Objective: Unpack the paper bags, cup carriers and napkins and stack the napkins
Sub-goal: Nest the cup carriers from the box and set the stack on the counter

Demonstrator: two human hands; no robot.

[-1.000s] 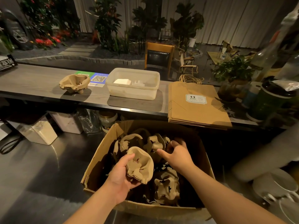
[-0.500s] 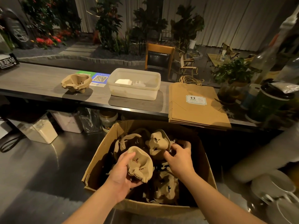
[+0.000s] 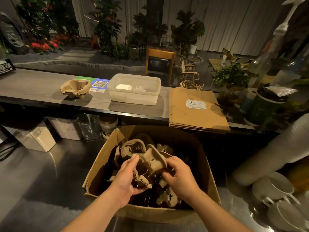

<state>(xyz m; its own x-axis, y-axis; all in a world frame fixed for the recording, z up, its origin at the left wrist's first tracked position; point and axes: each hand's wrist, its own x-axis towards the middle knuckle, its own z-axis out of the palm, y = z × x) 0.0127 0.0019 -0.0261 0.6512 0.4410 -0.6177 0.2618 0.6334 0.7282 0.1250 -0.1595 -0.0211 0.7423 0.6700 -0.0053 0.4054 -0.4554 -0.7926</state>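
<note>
An open cardboard box stands on the steel counter, holding several brown pulp cup carriers. My left hand grips one carrier over the box. My right hand holds a second carrier, tilted against the first. On the wooden ledge behind stands a small stack of cup carriers. White napkins lie in a translucent plastic tub. A flat pile of brown paper bags lies to the tub's right.
Plastic containers and a jar stand under the ledge at left. White cups and a sleeve of cups crowd the right. A potted plant, bottles and a green cup sit on the ledge's right end.
My right hand picked a second carrier out of the box and brought it over against the carrier in my left hand.
</note>
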